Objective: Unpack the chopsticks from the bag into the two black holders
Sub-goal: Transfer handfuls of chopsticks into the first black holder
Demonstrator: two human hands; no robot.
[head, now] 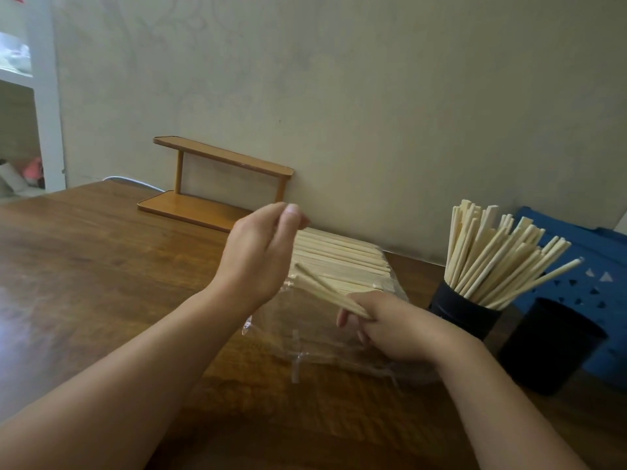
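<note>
- While the right hand (390,325) is closed around a small bunch of chopsticks (325,291), their free ends point up and to the left, over the clear plastic bag (305,334).
- The left hand (261,252) is raised above the bag's far-left side, fingers loosely curled with thumb and fingertips near each other; it grips nothing that can be seen.
- The bag lies flat on the wooden bench (101,266), its near part crumpled and empty-looking, with strips of clear tape along the near edge.
- A layer of packed chopsticks (342,254) fills the far part of the bag, lying side by side close to the wall (339,96).
- To the right stands a black holder (464,315) crammed with upright chopsticks (498,256) that fan out to the right.
- A second black holder (549,347) stands just beside the first, nearer the right edge; no chopsticks show above its rim.
- Behind both holders sits a blue plastic crate (583,266) with triangular cut-outs.
- A small two-tier wooden shelf (217,184) stands on the bench against the wall, behind the left hand.
</note>
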